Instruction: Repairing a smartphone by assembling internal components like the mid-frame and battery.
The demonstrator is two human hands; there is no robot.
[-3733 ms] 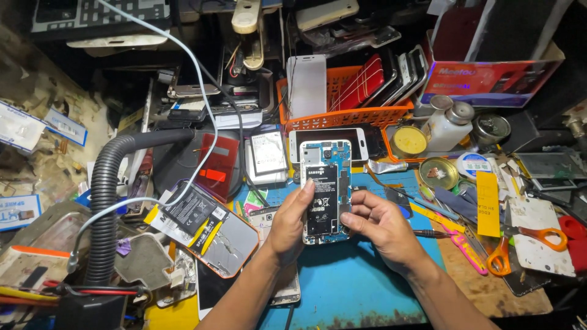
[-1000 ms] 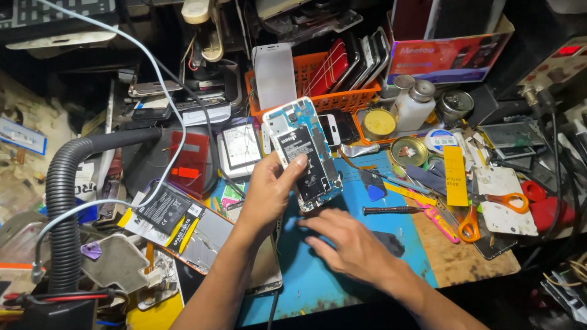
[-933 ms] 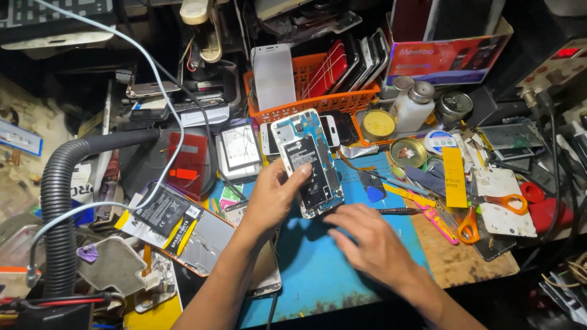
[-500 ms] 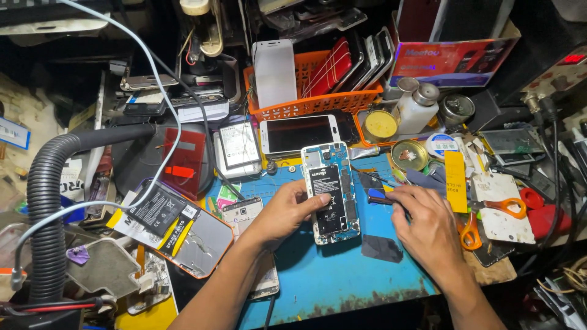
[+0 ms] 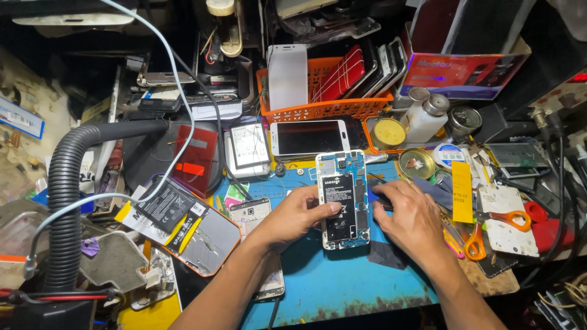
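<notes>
Opened phone (image 5: 343,200) on blue mat (image 5: 342,284), left hand (image 5: 299,214) fingers pressed to its black battery; right hand (image 5: 413,217) fingers curled beside it, grip unclear; yellow tag (image 5: 462,191) right; orange basket (image 5: 318,107), purple-red box (image 5: 465,73) behind.

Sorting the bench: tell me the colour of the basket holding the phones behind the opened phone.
Orange, a mesh-sided basket; the head view shows it.
</notes>
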